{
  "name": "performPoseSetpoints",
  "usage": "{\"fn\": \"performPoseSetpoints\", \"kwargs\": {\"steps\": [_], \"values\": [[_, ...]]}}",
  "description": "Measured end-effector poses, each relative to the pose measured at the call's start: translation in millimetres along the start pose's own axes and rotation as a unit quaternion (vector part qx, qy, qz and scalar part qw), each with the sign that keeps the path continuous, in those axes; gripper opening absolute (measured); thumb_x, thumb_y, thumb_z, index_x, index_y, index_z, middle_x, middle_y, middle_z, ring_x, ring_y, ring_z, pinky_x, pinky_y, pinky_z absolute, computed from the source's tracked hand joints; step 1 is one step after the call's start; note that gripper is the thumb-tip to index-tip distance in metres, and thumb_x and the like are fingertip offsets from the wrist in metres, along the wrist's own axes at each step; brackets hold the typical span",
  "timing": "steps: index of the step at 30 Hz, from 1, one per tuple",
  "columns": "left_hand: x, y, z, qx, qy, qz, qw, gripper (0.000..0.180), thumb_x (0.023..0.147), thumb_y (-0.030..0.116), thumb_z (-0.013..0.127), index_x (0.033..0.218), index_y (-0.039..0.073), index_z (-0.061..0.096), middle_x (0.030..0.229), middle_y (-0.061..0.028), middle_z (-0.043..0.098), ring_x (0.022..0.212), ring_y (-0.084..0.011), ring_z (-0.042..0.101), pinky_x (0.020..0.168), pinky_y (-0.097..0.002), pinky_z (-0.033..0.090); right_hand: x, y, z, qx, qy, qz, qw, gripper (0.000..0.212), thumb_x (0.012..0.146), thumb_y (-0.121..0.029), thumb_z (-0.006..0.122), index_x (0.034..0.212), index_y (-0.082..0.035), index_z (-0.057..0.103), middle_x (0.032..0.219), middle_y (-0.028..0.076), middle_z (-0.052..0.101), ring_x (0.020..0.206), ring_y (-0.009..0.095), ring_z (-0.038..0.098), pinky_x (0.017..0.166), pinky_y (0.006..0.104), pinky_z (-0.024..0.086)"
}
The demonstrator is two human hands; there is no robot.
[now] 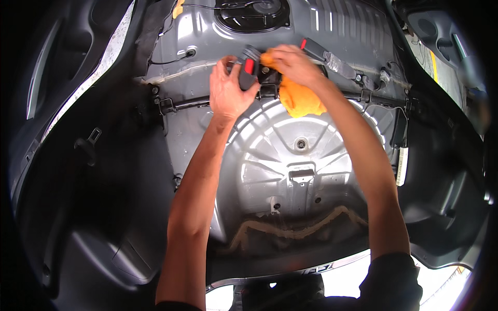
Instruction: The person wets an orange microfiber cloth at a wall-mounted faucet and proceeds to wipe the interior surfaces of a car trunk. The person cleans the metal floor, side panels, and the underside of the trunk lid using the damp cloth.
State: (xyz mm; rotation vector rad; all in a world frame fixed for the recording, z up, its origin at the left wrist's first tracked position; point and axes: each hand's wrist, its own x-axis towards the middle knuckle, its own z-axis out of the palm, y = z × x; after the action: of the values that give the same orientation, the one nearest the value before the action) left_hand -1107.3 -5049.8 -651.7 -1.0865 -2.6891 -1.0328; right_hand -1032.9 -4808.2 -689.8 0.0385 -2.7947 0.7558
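Note:
My left hand (228, 93) grips a black seat belt buckle (248, 72) with a red button, thumb and fingers around its sides. Just right of it, my right hand (296, 66) pinches an orange cloth (302, 98). One corner of the cloth reaches toward the buckle, while the rest hangs below the hand over the dark crossbar (192, 103). The right fingers are slightly blurred. Beyond my right hand lies a second seat belt buckle (313, 49), also with a red button, on a strap wrapped in clear plastic (340, 67).
Below my hands is the round pressed-metal wheel well (270, 160) of a car's rear floor. A black cover plate (251, 15) sits at the far middle. Dark side trim (93, 197) rises left and right, with a belt tongue (94, 136) at left and a white label (402, 166) at right.

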Motion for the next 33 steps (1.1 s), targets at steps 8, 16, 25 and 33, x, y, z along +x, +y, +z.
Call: {"fn": "performPoseSetpoints", "kwargs": {"steps": [8, 16, 25, 33], "values": [[15.8, 16.6, -7.1, -0.148, -0.138, -0.196, 0.960, 0.076, 0.080, 0.017, 0.080, 0.150, 0.008, 0.050, 0.123, -0.0179, 0.067, 0.112, -0.0406, 0.062, 0.103, -0.0475, 0.046, 95.7, -11.5, -20.2, 0.083, 0.169, 0.255, 0.948, 0.029, 0.101, -0.018, 0.061, 0.124, -0.006, 0.072, 0.101, 0.019, 0.079, 0.093, 0.029, 0.077, 0.085, 0.0354, 0.057], [-12.0, 22.6, 2.6, -0.218, 0.010, 0.000, 0.976, 0.061, 0.081, 0.007, 0.082, 0.138, 0.007, 0.059, 0.124, -0.0147, 0.064, 0.120, -0.0377, 0.059, 0.104, -0.0466, 0.046, 61.4, 14.0, 6.6, -0.018, -0.104, -0.130, 0.986, 0.052, 0.097, -0.011, 0.065, 0.147, -0.026, 0.066, 0.157, 0.008, 0.058, 0.150, 0.033, 0.046, 0.123, 0.0452, 0.038], [-13.1, 3.8, 0.0, -0.277, -0.015, 0.099, 0.955, 0.061, 0.079, 0.002, 0.082, 0.135, 0.004, 0.056, 0.126, -0.0168, 0.064, 0.112, -0.0401, 0.065, 0.095, -0.0456, 0.055, 87.1, -9.6, -27.1, 0.068, 0.031, 0.154, 0.985, 0.019, 0.095, -0.014, 0.069, 0.110, -0.006, 0.078, 0.113, 0.013, 0.074, 0.112, 0.035, 0.068, 0.105, 0.0447, 0.051], [-17.9, -0.2, 0.8, -0.283, -0.032, 0.051, 0.957, 0.066, 0.076, 0.005, 0.082, 0.135, 0.005, 0.052, 0.124, -0.0203, 0.064, 0.113, -0.0436, 0.064, 0.097, -0.0479, 0.054, 84.9, -5.5, 31.0, -0.031, -0.078, -0.146, 0.986, 0.031, 0.101, -0.017, 0.067, 0.131, -0.011, 0.068, 0.144, 0.014, 0.059, 0.136, 0.034, 0.055, 0.115, 0.0461, 0.045]]}}
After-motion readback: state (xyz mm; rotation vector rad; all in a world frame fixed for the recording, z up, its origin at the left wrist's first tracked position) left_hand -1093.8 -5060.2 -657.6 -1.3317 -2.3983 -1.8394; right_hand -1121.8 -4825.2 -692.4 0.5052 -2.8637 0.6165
